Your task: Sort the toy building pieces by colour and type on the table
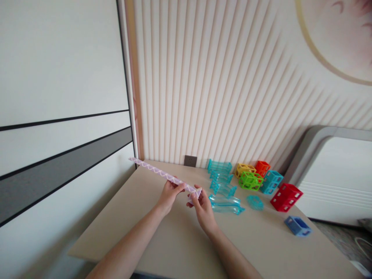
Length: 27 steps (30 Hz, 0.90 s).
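Observation:
A long, straight snake twist puzzle (158,171), pale purple with white zigzag lines, is held above the table, slanting from upper left to lower right. My left hand (170,195) is closed around it towards its right part, thumb along its side. At its near right end, my right hand (202,205) pinches a short section that bends downward. The fingers partly hide that bent end. To the right of my right hand lie clear teal plastic tube pieces (225,204), apart from the puzzle.
Further right on the table (116,221) are a round teal piece (255,202), a green block frame (250,181), a yellow one (244,169), an orange one (262,167), a teal-blue one (271,182), a red one (286,197) and a blue one (298,226). A ribbed wall stands behind.

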Each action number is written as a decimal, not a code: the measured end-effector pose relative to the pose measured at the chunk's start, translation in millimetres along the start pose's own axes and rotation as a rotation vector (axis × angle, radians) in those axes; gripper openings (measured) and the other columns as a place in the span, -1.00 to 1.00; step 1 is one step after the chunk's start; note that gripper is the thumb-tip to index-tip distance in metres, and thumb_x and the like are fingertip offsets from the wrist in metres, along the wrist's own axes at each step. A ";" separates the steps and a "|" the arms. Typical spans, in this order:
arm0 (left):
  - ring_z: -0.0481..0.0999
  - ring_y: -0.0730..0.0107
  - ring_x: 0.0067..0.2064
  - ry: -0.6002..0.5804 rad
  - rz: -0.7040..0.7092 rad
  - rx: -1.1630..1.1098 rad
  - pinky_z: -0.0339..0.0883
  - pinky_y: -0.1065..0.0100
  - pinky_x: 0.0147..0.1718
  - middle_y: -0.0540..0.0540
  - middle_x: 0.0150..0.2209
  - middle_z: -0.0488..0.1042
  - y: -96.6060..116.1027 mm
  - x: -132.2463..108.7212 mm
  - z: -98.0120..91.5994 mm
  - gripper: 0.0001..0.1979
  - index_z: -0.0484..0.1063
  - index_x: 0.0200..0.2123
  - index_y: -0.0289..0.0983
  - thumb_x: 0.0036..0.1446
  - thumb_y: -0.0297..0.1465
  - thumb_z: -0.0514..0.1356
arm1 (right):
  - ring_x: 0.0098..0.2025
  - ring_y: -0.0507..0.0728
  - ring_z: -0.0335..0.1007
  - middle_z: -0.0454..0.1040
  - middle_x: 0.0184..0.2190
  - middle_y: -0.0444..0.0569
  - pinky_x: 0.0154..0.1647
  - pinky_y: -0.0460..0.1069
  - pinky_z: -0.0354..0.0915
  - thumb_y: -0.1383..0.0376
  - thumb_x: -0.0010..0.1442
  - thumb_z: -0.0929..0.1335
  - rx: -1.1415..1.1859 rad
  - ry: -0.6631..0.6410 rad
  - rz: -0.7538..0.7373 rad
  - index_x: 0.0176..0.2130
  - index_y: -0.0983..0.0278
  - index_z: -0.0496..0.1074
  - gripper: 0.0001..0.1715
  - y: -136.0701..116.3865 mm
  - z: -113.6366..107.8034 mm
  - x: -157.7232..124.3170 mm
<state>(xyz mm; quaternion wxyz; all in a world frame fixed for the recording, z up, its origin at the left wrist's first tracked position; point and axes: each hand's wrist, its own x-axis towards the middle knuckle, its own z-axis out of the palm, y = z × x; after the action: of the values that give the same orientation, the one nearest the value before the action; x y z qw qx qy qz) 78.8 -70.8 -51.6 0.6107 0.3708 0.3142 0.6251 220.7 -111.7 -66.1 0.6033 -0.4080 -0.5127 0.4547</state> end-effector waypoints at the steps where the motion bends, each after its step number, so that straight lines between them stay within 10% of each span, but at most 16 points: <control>1: 0.56 0.39 -0.30 -0.010 -0.001 -0.015 0.43 0.31 -0.20 0.03 -0.37 0.56 1.0 -0.3 -0.2 -0.50 0.33 -0.29 -0.26 -0.21 -0.28 0.53 | -0.41 0.11 0.48 0.51 -0.36 -0.07 -0.38 0.03 0.48 -0.12 0.12 0.44 0.023 -0.004 -0.004 -0.01 0.26 0.37 -0.35 -1.7 0.2 0.8; 11: 0.56 0.39 -0.30 -0.115 -0.087 -0.057 0.38 0.37 -0.26 -0.02 -0.32 0.59 -8.2 -3.4 -1.9 -0.46 0.26 -0.25 -0.24 -0.18 -0.34 0.53 | -0.41 0.16 0.50 0.55 -0.36 0.02 -0.33 0.08 0.46 -0.13 0.07 0.46 -0.041 -0.087 0.045 -0.23 0.30 0.51 -0.44 4.8 -1.5 3.3; 19: 0.48 0.49 -0.39 -0.054 -0.030 -0.001 0.35 0.43 -0.30 0.15 -0.47 0.47 -7.1 -2.3 0.3 -0.41 0.26 -0.25 -0.23 -0.26 -0.38 0.55 | -0.51 0.04 0.29 0.40 -0.55 -0.15 -0.47 -0.10 0.22 0.08 0.21 0.37 -0.567 0.046 -0.168 -0.42 0.25 0.38 -0.68 2.9 -6.7 -1.0; 27: 0.46 0.51 -0.42 -0.035 -0.071 -0.058 0.33 0.46 -0.34 0.16 -0.49 0.47 -3.1 -5.5 9.4 -0.35 0.26 -0.25 -0.24 -0.35 -0.36 0.58 | -0.22 0.16 0.44 0.48 -0.17 0.04 -0.21 -0.02 0.32 0.40 0.20 0.30 -0.969 0.082 -0.466 -0.09 0.21 0.44 -0.72 -8.6 -16.3 -9.3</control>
<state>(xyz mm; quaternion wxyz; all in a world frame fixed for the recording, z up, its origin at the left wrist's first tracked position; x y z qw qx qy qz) 88.2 -76.8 -49.7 0.6483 0.3527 0.2980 0.6054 237.4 -123.3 -62.5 0.4504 -0.5324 -0.7167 0.0037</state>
